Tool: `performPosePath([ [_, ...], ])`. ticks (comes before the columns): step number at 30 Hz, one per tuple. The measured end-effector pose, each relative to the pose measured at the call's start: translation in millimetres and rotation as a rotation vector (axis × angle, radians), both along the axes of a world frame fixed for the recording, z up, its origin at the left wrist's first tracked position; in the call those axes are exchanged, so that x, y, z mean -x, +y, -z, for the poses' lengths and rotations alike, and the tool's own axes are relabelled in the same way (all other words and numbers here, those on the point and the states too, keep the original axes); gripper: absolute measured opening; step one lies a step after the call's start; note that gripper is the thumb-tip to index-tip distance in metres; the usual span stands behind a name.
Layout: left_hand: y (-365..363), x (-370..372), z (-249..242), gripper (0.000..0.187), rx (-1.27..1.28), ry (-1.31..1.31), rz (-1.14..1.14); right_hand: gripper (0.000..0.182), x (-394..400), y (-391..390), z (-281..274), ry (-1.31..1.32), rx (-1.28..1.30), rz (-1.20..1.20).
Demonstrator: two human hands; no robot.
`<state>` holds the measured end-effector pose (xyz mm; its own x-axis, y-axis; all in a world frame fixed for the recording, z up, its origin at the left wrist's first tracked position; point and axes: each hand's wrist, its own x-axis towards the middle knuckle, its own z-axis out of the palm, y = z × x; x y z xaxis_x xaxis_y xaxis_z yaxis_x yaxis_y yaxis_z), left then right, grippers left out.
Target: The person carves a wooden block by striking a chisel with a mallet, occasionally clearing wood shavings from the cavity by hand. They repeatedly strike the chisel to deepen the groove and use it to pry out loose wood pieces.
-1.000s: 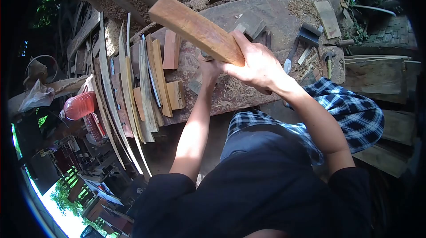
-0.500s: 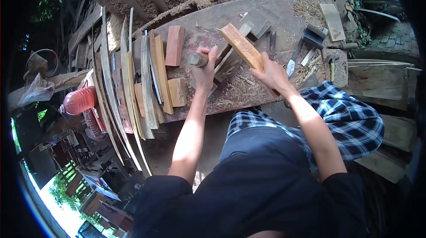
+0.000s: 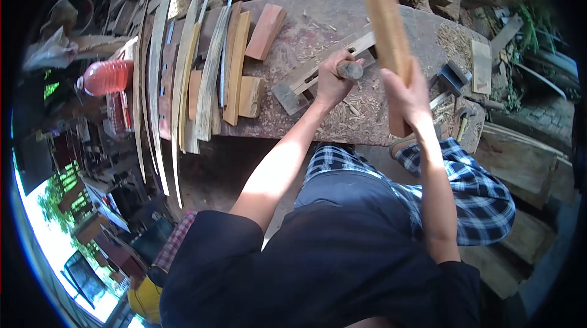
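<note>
My left hand (image 3: 334, 83) is closed around the round wooden handle of a chisel (image 3: 350, 70); its blade is hidden below the fist. Beneath it lies a slotted wooden piece (image 3: 365, 41), slanting across the bench on a dark flat block (image 3: 290, 99). To the right, my right hand (image 3: 408, 94) grips a long rectangular wooden block (image 3: 387, 25), held up with its far end blurred by motion. The block is apart from the chisel handle. Wood chips lie around the slotted piece.
On the workbench (image 3: 318, 13), a reddish block (image 3: 265, 31) and several wooden strips (image 3: 235, 71) lie left. A dark metal tool (image 3: 451, 78) and a hammer (image 3: 463, 121) lie right. A bottle of pink liquid (image 3: 107, 78) stands far left. Someone in yellow (image 3: 144, 299) shows lower left.
My left hand has moved right with the chisel, over the slotted piece. The block in my right hand has swung more upright and rightward. The whole view has shifted, and a person appears lower left.
</note>
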<state>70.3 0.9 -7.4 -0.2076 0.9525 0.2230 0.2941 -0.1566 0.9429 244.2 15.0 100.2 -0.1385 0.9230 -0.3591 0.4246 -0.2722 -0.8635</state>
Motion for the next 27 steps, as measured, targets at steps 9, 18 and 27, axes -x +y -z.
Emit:
performPosePath([
  [9,4,4,19,0.023,-0.126,-0.248,-0.007,0.058,-9,-15,-25,-0.248,-0.167,-0.411],
  [18,9,11,15,0.016,-0.087,-0.280,-0.064,0.060,11,-23,-39,-0.374,-0.179,-0.391],
  [27,15,35,11,0.015,0.033,-0.314,0.140,0.061,33,-12,-50,-0.474,-0.134,-0.447],
])
